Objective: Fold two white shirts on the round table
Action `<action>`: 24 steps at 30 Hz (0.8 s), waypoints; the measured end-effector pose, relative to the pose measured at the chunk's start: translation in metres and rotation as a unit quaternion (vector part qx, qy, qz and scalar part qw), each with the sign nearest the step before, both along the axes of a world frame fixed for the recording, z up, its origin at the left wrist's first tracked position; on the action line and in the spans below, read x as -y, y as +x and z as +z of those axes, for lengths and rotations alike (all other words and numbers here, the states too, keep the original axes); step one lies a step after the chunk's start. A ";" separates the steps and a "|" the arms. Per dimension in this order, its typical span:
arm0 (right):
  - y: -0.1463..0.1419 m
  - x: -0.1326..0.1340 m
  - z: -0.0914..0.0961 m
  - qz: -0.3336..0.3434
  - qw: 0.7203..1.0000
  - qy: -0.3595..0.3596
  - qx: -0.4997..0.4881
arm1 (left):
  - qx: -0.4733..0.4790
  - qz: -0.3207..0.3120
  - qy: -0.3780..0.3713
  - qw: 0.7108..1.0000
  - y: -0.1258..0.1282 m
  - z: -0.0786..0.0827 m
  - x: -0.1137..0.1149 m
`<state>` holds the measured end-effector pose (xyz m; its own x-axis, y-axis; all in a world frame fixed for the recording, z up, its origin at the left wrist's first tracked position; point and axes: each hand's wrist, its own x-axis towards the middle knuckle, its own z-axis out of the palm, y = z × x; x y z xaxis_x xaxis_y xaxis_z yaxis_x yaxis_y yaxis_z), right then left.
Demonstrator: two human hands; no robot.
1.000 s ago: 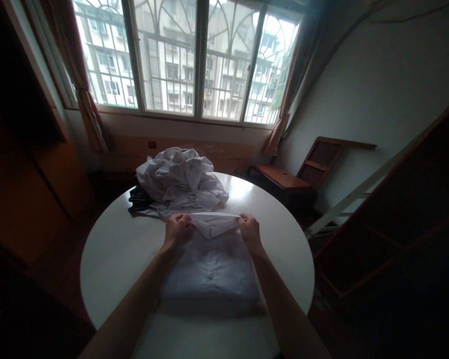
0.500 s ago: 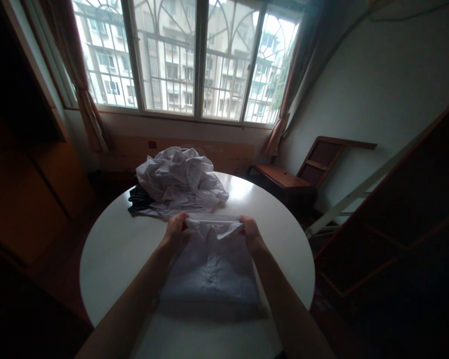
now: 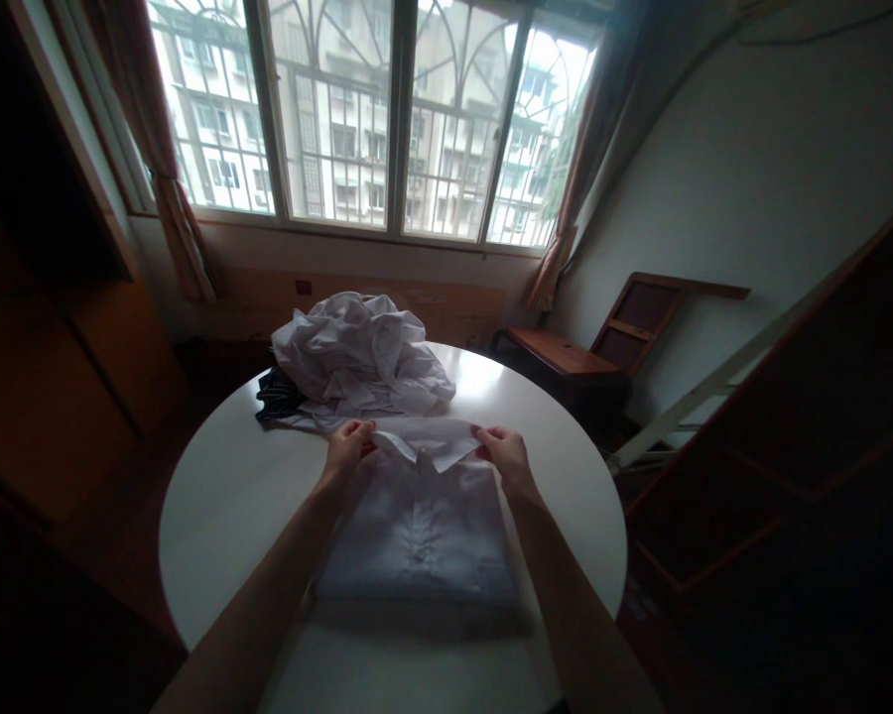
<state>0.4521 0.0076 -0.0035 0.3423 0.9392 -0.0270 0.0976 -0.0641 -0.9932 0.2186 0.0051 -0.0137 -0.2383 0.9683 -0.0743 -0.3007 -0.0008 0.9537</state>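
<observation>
Shirt (image 3: pixel 417 531), one, folded, laid on middle of round white desk (image 3: pixel 230 496), one. Collar (image 3: pixel 455 449), one, pinched at both sides by left hand (image 3: pixel 347 448) and right hand (image 3: pixel 506 456). Clothes heap (image 3: pixel 364 347), one, at desk's far side.

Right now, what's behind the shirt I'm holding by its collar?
Behind the shirt, a crumpled pile of pale cloth sits on the white table, with dark cloth at its left edge. The pile covers whatever lies inside or beneath it.
</observation>
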 end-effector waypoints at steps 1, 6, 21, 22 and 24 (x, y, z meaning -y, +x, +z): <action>0.000 0.001 0.001 0.012 0.999 -0.005 -0.030 | 0.000 -0.009 -0.002 1.000 -0.001 0.001 0.001; 0.002 0.006 0.008 0.067 0.986 -0.053 -0.142 | -0.022 -0.033 -0.010 0.999 -0.005 0.001 -0.001; 0.000 0.004 0.005 -0.032 0.998 0.016 -0.056 | -0.040 0.031 0.029 0.998 -0.003 -0.002 -0.002; 0.000 0.004 0.004 -0.029 0.998 0.018 -0.055 | -0.044 0.030 0.028 0.998 -0.004 -0.002 -0.002; 0.001 0.002 0.002 -0.023 0.997 0.030 -0.067 | -0.055 0.025 0.027 0.998 -0.004 -0.001 0.000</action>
<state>0.4532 0.0056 -0.0013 0.3828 0.9236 -0.0207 -0.0384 -0.0065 -0.9992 0.2143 0.0053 -0.0148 -0.2911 0.9567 0.0066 -0.1928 -0.0654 0.9791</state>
